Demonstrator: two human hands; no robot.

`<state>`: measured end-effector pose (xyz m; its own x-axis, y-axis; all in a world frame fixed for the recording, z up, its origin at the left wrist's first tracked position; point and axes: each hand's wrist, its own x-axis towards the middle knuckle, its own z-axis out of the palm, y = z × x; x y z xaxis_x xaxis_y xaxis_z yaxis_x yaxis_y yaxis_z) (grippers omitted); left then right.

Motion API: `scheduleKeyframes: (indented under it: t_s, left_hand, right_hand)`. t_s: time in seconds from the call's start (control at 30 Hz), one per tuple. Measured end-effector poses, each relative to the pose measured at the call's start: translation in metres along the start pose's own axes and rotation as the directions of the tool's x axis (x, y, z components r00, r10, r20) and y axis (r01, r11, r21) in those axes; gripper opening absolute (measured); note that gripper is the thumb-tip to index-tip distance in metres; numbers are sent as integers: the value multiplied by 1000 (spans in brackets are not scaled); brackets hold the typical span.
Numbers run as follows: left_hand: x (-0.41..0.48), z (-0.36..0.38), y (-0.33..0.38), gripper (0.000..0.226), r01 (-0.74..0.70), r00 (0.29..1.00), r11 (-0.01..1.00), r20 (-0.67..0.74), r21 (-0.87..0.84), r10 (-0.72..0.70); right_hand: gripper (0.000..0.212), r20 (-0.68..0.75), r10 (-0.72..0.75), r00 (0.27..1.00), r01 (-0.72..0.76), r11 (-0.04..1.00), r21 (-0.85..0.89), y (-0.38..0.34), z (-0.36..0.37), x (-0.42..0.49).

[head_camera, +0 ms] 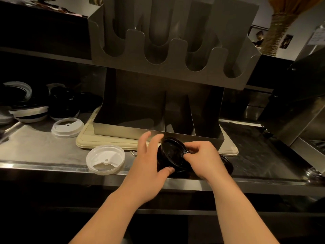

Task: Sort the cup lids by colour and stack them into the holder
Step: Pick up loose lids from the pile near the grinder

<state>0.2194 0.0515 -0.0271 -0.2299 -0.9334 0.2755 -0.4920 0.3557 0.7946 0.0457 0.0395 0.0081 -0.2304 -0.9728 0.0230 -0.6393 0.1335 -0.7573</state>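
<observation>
Squaring black lids (173,154): my left hand (149,161) grips them, right hand (202,159) pinches the rim (aligning, I'd say); next, holder (167,73) slot.

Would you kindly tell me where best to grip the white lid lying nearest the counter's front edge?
Probably by its outer rim, thumb and fingers on opposite sides, from above: the white lid lies flat on the counter with its rim free all round.

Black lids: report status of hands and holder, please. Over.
Left hand and right hand both grip black lids at counter edge. Holder slots show no lids. Two white lids loose on counter, off to the left.
</observation>
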Motion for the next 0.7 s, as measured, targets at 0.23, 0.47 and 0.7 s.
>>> scheduleKeyframes:
  t_s: [0.23, 0.47, 0.7]
  left_hand:
    - [-6, -6, 14, 71, 97, 995, 920, 46, -380, -86]
    - [-12, -9, 19, 76, 90, 996, 730, 46, -677, -80]
    - [-12, -11, 24, 75, 204, 979, 582, 176, -787, -105]
  right_hand:
    - [25, 53, 2, 999, -26, 888, 460, -9, 3, -16]
    - [29, 118, -96, 988, 30, 885, 464, -14, 3, -24]
    - [45, -14, -143, 990, 141, 945, 294, -15, 9, -23]
